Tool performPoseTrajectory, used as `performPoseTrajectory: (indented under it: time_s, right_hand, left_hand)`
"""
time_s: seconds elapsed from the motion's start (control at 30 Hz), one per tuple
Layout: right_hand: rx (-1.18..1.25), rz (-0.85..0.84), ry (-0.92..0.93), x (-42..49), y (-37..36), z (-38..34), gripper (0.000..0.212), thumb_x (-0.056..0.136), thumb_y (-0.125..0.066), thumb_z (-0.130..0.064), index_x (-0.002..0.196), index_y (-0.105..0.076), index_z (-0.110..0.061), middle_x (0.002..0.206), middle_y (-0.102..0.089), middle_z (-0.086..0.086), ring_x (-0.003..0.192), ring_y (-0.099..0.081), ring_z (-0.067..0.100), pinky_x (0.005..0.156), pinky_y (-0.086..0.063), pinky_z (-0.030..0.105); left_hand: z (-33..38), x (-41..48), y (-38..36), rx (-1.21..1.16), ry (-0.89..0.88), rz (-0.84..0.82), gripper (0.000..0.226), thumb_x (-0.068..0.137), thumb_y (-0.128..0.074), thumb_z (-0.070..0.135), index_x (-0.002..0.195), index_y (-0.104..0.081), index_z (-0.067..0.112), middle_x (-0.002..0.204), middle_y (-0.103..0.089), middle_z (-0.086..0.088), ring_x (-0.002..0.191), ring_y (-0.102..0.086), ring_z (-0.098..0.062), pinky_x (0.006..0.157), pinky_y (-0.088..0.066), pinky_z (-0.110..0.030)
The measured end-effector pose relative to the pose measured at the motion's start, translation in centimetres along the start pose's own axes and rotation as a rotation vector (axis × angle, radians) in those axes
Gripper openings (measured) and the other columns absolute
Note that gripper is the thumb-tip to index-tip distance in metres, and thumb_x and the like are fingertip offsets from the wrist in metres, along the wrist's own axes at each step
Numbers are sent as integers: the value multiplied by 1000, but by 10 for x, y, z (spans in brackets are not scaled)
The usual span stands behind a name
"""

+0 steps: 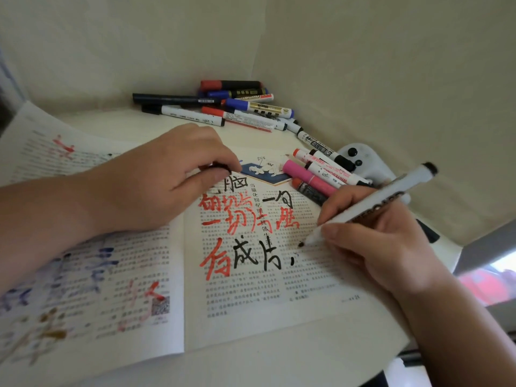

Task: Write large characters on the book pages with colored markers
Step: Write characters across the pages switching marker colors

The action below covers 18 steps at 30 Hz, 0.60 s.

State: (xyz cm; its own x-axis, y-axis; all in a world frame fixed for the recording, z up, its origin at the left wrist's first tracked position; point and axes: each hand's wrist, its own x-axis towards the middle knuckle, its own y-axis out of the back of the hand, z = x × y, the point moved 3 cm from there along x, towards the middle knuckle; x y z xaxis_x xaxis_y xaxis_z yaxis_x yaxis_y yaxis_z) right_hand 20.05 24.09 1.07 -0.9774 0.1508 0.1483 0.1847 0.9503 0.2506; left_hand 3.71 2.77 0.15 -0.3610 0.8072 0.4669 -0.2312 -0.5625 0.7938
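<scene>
Black cap [220, 166], I think, is pinched in my left hand [167, 177], whose heel weighs on the open book [139, 275] by the near edge of the tabletop [251, 367]; I'd press the spine flat there. On the right page [279, 303] the black marker [363, 210] touches paper, my right hand [377, 241] clamped round its barrel. I'd want slow, broad strokes, wrist clear of wet ink.

Two hands are counted: a left hand [167, 174] and a right hand [371, 241]. One open book [251, 303], one held white marker [377, 202], one pinched black cap [220, 166] and one white game controller [368, 163] are seen. About eight piled markers [251, 107] and five nearer markers [307, 174] are tallied, the overlap making the count inexact.
</scene>
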Motion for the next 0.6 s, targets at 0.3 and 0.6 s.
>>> performPoseTrajectory:
  time_s: [0.3,0.6]
  right_hand:
    - [-128,153,-22,4,4,7,3,72,-72,-12,73,-69,-12,53,-54,0,50,-45,11,48,-38,20]
    - [-276,143,-16,5,3,3,4,69,-71,-14,70,-67,-14,60,-57,13,56,-49,11,52,-41,20]
  left_hand:
    - [4,-2,3,-98,37,53,17,84,-72,39,94,-60,32,97,-65,13,90,-63,-16,77,-51,-41]
    - [0,-1,0,-15,37,-42,15,87,-75,36,100,-69,32,95,-64,18,90,-59,-4,80,-44,-19]
